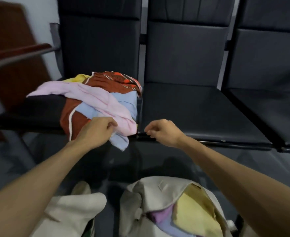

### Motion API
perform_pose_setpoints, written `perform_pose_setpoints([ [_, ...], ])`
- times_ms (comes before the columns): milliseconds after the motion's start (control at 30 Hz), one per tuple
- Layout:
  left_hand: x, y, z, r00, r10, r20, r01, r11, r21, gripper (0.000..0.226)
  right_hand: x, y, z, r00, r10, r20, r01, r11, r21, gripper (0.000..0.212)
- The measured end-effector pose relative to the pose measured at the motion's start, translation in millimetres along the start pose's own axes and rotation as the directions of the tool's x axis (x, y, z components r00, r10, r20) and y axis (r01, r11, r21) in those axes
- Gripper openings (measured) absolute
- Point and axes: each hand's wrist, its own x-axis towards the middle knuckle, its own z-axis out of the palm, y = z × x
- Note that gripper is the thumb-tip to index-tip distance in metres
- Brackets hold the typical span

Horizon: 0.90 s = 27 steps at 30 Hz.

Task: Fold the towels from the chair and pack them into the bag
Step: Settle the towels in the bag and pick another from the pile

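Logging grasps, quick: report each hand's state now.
Left hand: fingers pinch the soft pink terry towel.
Right hand: fingers curled, holding nothing.

Soft, fluffy cloth on the pink towel (96, 98); the chair seat (192, 106) looks smooth, leather-like, faintly shiny. Armrest (21, 50): grey metal under glossy reddish wood. The bag (151, 190) is matt beige canvas.

Crumpled towels (96, 100) heaped on chair (98, 48) — bag (146, 190) open.
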Motion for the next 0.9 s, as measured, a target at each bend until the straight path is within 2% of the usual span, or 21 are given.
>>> perform_pose_setpoints([
  [67, 1, -16, -13, 0.991, -0.108, -0.075, 0.103, 0.993, -0.065, 0.024, 23, -13, 16, 1.000, -0.029, -0.003, 0.029, 1.000, 0.003, 0.023],
  [167, 3, -27, -21, 0.979, -0.173, -0.111, 0.164, 0.982, -0.091, 0.026, 51, -27, 33, 0.999, -0.027, -0.041, 0.028, 0.999, 0.021, 0.027],
  [200, 5, -28, -22, 0.970, -0.208, -0.128, 0.185, 0.968, -0.170, 0.027, 59, -31, 38, 0.998, -0.027, -0.063, 0.028, 0.999, 0.016, 0.029],
  [233, 7, -27, -25, 0.951, -0.279, -0.133, 0.224, 0.919, -0.324, 0.028, 65, -33, 42, 0.996, -0.035, -0.077, 0.035, 0.999, 0.009, 0.031],
  [300, 11, -24, -38, 0.887, -0.450, -0.106, 0.277, 0.700, -0.658, 0.030, 71, -38, 50, 0.996, -0.072, -0.049, 0.072, 0.997, -0.002, 0.030],
  [333, 13, -24, -44, 0.851, -0.518, -0.091, 0.282, 0.594, -0.753, 0.030, 73, -40, 55, 0.995, -0.095, -0.021, 0.095, 0.995, -0.010, 0.027],
  [367, 14, -24, -49, 0.825, -0.560, -0.075, 0.294, 0.538, -0.790, 0.030, 73, -41, 60, 0.993, -0.116, -0.008, 0.116, 0.993, -0.027, 0.025],
  [433, 12, -24, -54, 0.807, -0.589, -0.046, 0.320, 0.502, -0.803, 0.026, 76, -40, 68, 0.991, -0.126, -0.040, 0.123, 0.990, -0.072, 0.021],
  [500, 10, -18, -53, 0.817, -0.577, -0.020, 0.341, 0.510, -0.790, 0.020, 78, -39, 67, 0.992, -0.108, -0.066, 0.104, 0.992, -0.066, 0.017],
  [600, 10, -9, -46, 0.845, -0.534, 0.031, 0.365, 0.533, -0.763, 0.019, 74, -36, 54, 0.989, -0.131, -0.069, 0.135, 0.989, 0.065, 0.014],
  [733, 14, 5, -41, 0.850, -0.527, 0.026, 0.357, 0.538, -0.763, 0.020, 62, -21, 24, 0.977, -0.115, -0.182, 0.153, 0.966, 0.210, 0.016],
  [900, 24, 32, -26, 0.847, -0.518, 0.124, 0.400, 0.465, -0.790, 0.025, 38, -10, -26, 0.972, -0.135, -0.192, 0.193, 0.926, 0.324, 0.016],
])
